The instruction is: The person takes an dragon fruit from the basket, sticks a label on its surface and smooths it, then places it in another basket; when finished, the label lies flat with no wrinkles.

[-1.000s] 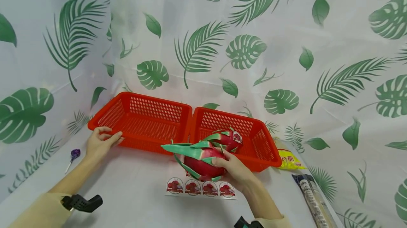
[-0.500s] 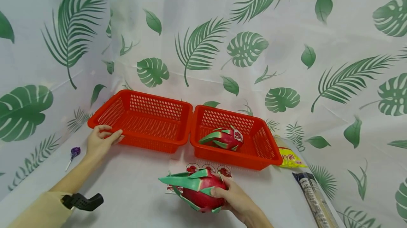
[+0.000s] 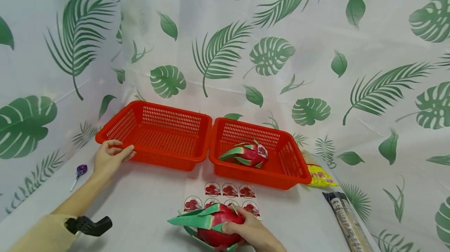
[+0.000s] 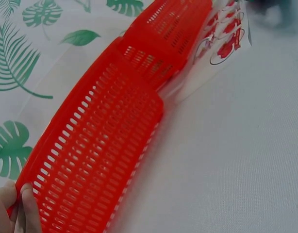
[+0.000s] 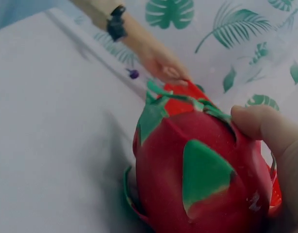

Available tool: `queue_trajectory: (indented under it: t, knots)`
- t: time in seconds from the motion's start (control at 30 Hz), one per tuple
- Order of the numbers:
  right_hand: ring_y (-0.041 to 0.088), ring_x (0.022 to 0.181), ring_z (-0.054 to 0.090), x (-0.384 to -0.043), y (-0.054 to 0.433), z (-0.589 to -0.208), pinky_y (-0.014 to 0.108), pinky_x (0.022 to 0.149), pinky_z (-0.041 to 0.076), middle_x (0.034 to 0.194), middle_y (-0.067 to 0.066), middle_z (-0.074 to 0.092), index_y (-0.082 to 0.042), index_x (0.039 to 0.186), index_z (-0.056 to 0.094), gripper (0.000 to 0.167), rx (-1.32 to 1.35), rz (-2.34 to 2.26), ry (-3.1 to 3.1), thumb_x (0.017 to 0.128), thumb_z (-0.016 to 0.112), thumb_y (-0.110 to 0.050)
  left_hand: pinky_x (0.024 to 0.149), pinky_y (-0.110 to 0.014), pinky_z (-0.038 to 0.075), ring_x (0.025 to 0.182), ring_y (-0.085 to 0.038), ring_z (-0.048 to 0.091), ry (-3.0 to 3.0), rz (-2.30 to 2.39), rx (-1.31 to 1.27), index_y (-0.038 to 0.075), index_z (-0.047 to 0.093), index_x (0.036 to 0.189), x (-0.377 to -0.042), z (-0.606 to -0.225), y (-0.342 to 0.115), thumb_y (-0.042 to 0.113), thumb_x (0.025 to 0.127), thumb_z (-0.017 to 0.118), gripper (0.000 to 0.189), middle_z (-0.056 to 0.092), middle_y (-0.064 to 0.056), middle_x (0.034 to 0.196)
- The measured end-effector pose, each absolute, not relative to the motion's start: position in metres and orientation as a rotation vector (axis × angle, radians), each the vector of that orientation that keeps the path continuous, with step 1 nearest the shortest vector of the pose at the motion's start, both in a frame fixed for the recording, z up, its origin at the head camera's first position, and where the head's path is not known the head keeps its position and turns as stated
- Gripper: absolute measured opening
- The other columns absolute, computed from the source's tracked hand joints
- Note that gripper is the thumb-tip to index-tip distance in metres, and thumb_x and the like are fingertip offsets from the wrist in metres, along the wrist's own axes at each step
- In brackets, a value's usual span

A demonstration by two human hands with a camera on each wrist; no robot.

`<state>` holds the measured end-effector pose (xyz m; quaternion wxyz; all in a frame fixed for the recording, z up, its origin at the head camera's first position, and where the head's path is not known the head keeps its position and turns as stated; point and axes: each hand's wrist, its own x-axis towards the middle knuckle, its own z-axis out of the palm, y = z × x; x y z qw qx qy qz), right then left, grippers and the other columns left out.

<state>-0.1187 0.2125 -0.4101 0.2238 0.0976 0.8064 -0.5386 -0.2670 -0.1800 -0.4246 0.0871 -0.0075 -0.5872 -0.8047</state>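
Observation:
My right hand (image 3: 254,230) grips a red dragon fruit (image 3: 214,232) with green scales, low at the front of the table. In the right wrist view the thumb lies along the side of the dragon fruit (image 5: 202,170); the other fingers are hidden behind it. My left hand (image 3: 109,158) pinches the front rim of the left red plastic basket (image 3: 163,157), as the left wrist view shows with fingers on both sides of the rim. A second dragon fruit (image 3: 250,156), bearing a round sticker, lies in the right red basket (image 3: 258,176).
Behind the held fruit lies a sheet of round dragon fruit stickers (image 3: 230,190), partly covered. A purple lollipop (image 3: 81,170) is left of my forearm. At the right are a yellow packet (image 3: 320,176) and a long dark-ended package (image 3: 346,218). A leaf-print curtain (image 3: 225,60) stands behind.
My right hand has drawn the dragon fruit from in front of the right basket down toward the near edge, uncovering part of the sticker sheet. The left hand stays on the basket rim.

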Motion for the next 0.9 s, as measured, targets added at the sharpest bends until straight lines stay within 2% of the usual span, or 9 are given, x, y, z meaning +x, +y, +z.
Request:
queue_trajectory:
  t: [0.23,0.43,0.63,0.9]
  knots:
    - [0.030,0.095,0.050,-0.120,0.210,-0.412,0.047,0.074,0.054,0.109,0.015,0.053,0.005,0.137,0.037,0.075,0.217,-1.383,2.342,0.080,0.070,-0.031,0.075,-0.027,0.053,0.079,-0.019,0.070,-1.782,-2.342,-0.007,0.009,0.039,0.107,-0.272,-0.430,-0.180,0.014,0.081,0.076,0.045,0.053,-0.011,0.085]
    - [0.030,0.092,0.052,-0.118,0.211,-0.412,0.047,0.072,0.055,0.109,0.016,0.051,0.004,0.139,0.033,0.081,0.292,-1.457,2.249,0.078,0.072,-0.031,0.074,-0.026,0.053,0.077,-0.018,0.070,-1.777,-2.361,0.017,0.008,0.038,0.107,-0.267,-0.426,-0.179,0.013,0.082,0.074,0.045,0.054,-0.008,0.084]
    - [0.031,0.092,0.051,-0.120,0.214,-0.413,0.047,0.071,0.055,0.108,0.016,0.050,0.002,0.139,0.034,0.087,0.365,-1.413,2.259,0.074,0.077,-0.037,0.074,-0.025,0.053,0.075,-0.015,0.070,-1.744,-2.388,-0.002,0.007,0.037,0.108,-0.264,-0.424,-0.177,0.011,0.082,0.073,0.045,0.057,-0.007,0.083]
    - [0.033,0.095,0.050,-0.122,0.215,-0.412,0.048,0.072,0.055,0.109,0.017,0.050,0.004,0.140,0.032,0.094,0.330,-1.340,2.284,0.073,0.078,-0.043,0.074,-0.025,0.053,0.074,-0.014,0.070,-1.667,-2.409,-0.030,0.008,0.039,0.114,-0.261,-0.427,-0.174,0.007,0.084,0.070,0.044,0.064,-0.006,0.080]
